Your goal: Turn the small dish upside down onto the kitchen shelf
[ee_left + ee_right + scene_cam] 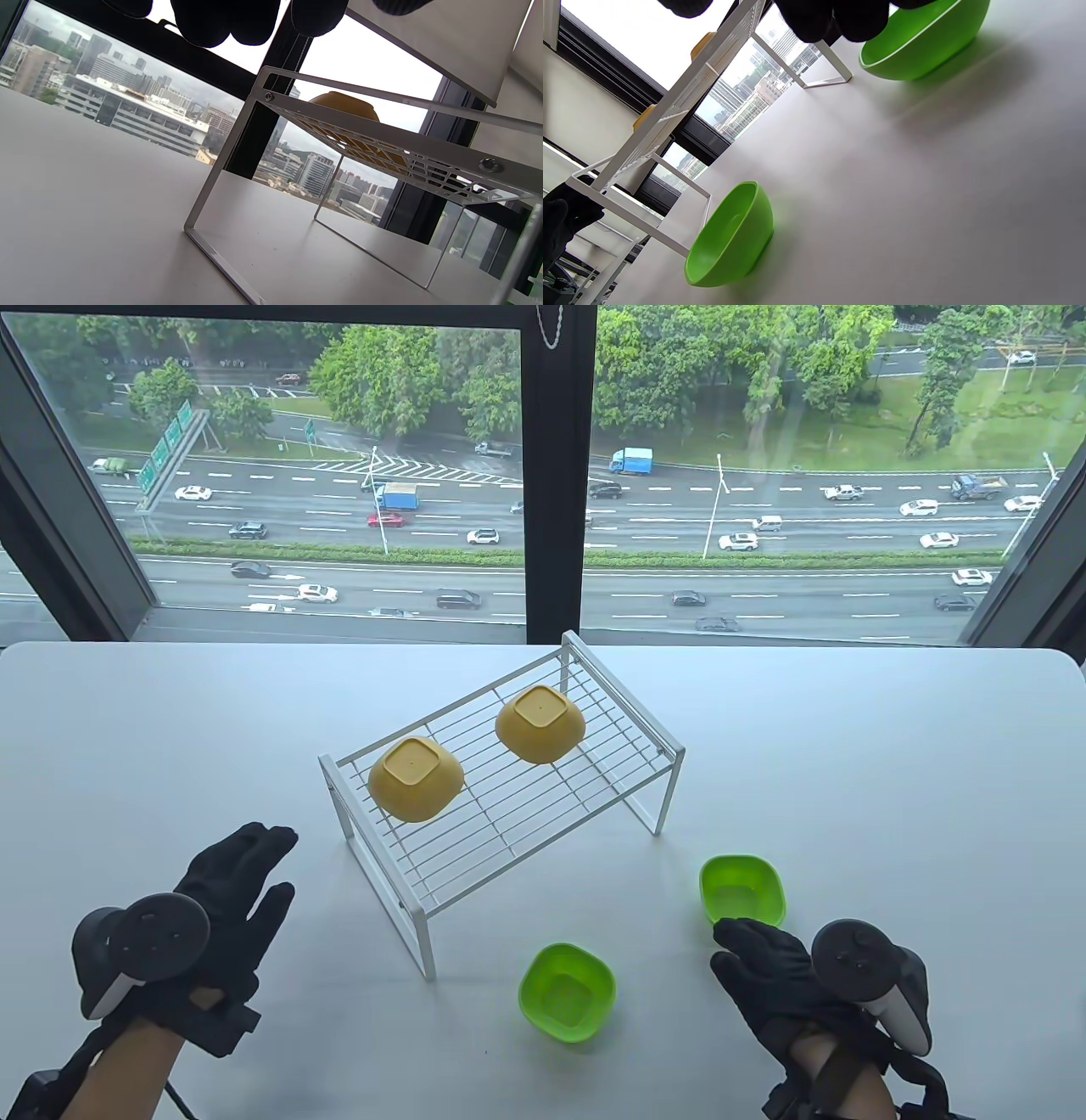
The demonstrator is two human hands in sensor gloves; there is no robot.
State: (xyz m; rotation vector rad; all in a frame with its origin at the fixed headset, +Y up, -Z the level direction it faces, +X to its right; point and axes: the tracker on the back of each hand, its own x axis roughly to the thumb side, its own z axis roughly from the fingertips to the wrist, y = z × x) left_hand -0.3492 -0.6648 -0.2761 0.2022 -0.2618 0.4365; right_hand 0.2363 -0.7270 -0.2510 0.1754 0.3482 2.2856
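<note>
**Two green dishes upright on the table, two yellow dishes inverted on the shelf**

Two large things frame the scene: a window (339,475) overlooking a busy road, and a white table (891,780) set against it. On the table a white wire kitchen shelf (543,806) is placed at an angle, its two looped legs resting on the tabletop. Two yellow dishes are seen upside down on its grid: the nearer yellow dish (416,778) toward the left end, the farther yellow dish (540,723) toward the window end, the two well apart.

In front of the shelf, two green dishes are set upright on the table. The middle green dish (567,991) is placed near the shelf's front leg; the right green dish (742,889) is found farther right, clear of the shelf's right leg.

The left hand (233,912) is held above the table to the left of the shelf, fingers straight and loosely spread, nothing gripped. The right hand (772,971) is positioned just below the right green dish, fingertips close to its near rim; whether contact is made cannot be told. Its fingers are extended, and no dish is held.

From the right wrist view, nothing is seen between the fingertips (831,19) and that dish.
</note>
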